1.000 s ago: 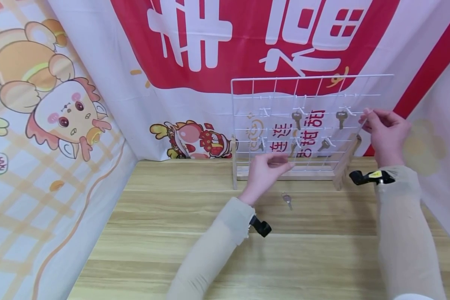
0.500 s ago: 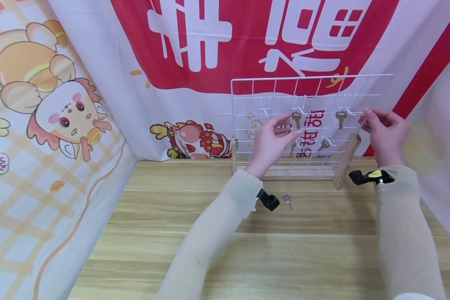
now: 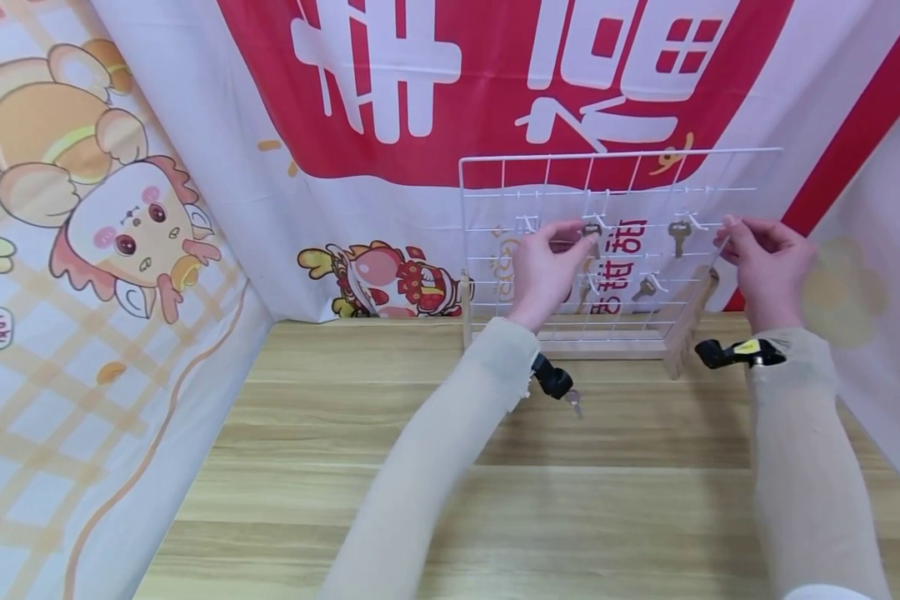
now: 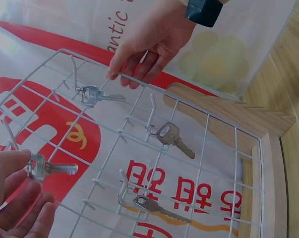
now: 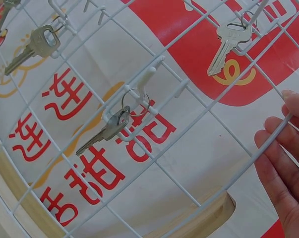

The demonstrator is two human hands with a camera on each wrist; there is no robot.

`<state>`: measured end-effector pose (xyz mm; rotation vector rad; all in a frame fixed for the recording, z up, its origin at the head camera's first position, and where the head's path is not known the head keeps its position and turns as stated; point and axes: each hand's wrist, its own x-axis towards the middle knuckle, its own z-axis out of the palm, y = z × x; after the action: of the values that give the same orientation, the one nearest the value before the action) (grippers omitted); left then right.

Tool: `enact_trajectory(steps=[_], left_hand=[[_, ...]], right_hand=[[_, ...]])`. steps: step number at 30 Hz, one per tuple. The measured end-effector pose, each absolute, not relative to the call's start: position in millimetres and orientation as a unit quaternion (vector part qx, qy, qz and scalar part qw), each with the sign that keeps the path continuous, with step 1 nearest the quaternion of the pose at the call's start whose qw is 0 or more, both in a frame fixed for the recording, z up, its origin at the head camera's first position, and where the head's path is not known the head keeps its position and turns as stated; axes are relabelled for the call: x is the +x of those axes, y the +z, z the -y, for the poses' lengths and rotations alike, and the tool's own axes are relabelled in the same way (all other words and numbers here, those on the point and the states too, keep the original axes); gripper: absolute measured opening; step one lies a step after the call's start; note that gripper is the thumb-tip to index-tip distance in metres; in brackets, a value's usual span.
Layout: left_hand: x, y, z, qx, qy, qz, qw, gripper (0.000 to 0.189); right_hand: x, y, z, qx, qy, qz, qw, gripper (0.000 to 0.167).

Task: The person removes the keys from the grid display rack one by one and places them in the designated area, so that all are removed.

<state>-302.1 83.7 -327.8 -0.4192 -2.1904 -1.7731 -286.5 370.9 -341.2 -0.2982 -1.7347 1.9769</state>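
Observation:
A white wire grid stands in a wooden base, with several keys hanging from its hooks. My left hand is at the upper middle hook, thumb and fingertips pinching the head of a key there. My right hand grips the grid's right edge. Close to it hangs an upper right key on a small ring. Below that, a lower right key hangs slanted. The lower middle key is under my left hand, which hides the grid's lower left hook in the head view.
A loose key lies on the wooden table in front of the base, partly behind the left wrist camera. The upper left hook carries no key. A printed cloth hangs behind and at the sides.
My left hand has moved up and right from the grid's lower part to the upper middle hook and now pinches the key there. My right hand stays on the grid's edge.

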Motion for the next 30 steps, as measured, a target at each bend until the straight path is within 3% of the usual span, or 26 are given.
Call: enact_trajectory(steps=[10, 30], left_hand=[[-305, -324, -91, -0.121, -0.629, 0.750, 0.167, 0.015], [-299, -326, -96, -0.131, -0.635, 0.736, 0.198, 0.012]], right_hand=[[-286, -341, -370, -0.117, 0.718, 0.643, 0.241, 0.061], [-284, -338, -366, -0.116, 0.720, 0.638, 0.249, 0.060]])
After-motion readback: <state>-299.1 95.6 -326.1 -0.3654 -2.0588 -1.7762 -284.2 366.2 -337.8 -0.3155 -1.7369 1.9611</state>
